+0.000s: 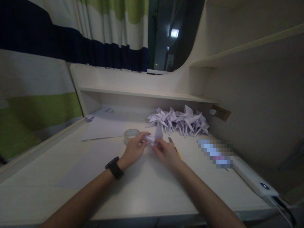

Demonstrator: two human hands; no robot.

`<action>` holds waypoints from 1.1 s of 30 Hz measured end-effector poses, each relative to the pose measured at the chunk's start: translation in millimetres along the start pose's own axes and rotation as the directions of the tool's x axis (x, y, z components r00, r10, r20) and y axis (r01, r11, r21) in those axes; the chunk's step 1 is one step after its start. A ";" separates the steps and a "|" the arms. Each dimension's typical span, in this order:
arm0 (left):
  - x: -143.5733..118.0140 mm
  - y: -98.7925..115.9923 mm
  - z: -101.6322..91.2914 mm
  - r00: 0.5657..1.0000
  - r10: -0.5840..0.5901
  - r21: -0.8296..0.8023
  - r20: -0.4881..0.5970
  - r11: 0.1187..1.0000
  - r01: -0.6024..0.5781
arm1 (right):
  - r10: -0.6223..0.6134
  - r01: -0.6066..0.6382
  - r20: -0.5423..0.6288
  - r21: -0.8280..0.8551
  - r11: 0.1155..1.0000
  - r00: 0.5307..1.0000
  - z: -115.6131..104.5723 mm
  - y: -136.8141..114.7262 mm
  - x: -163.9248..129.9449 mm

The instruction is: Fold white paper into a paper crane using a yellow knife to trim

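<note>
My left hand [134, 148] and my right hand [166, 152] meet over the pale desk [71, 171], both pinching a small folded white paper piece [156, 135] whose point sticks upward. A black watch sits on my left wrist. Just behind the hands lies a pile of finished folded paper figures [179, 122]. A roll of clear tape [131, 134] stands right beside my left hand. A yellow-handled cutter [175, 148] lies partly hidden under my right hand.
White paper sheets [104, 126] lie at the back left of the desk. A white power bank [254, 177] with a cable sits at the right edge, near a blurred-out item [216, 153]. A low shelf [142, 93] and a striped curtain [35, 79] border the desk.
</note>
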State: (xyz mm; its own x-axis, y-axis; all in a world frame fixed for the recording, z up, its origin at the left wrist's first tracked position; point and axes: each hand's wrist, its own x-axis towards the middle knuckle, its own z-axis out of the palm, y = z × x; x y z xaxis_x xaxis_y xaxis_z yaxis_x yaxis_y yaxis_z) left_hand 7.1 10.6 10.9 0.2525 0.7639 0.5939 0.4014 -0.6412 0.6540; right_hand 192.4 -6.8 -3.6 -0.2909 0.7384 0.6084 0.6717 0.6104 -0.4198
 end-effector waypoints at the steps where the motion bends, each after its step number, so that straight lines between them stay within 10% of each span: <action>1: 0.0 0.8 0.0 1.000 0.006 -0.003 0.008 1.000 -0.006 | 0.009 -0.009 -0.004 0.021 1.000 1.000 -0.3 0.7 0.5; 16: 0.0 6.3 -2.0 0.999 -0.036 -0.095 0.031 0.995 0.038 | 0.133 -0.129 -0.005 0.213 0.968 0.991 -3.3 0.5 5.2; 27: 1.4 10.7 -5.0 0.959 0.054 0.201 -0.277 0.980 0.003 | 0.468 -0.405 0.111 0.694 0.595 0.877 -10.2 1.4 18.0; 33: -3.3 4.1 3.6 0.977 0.158 0.305 -0.141 0.946 -0.109 | 0.511 -0.367 0.120 0.832 0.417 0.851 -10.2 3.9 18.9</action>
State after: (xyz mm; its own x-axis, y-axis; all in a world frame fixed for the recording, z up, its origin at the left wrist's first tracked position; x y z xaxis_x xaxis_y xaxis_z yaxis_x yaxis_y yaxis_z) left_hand 11.1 5.7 10.0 0.1856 0.6351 0.7498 0.6206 -0.6674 0.4116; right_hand 196.5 6.6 13.1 0.0142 0.9747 0.2229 -0.1801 0.2217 -0.9583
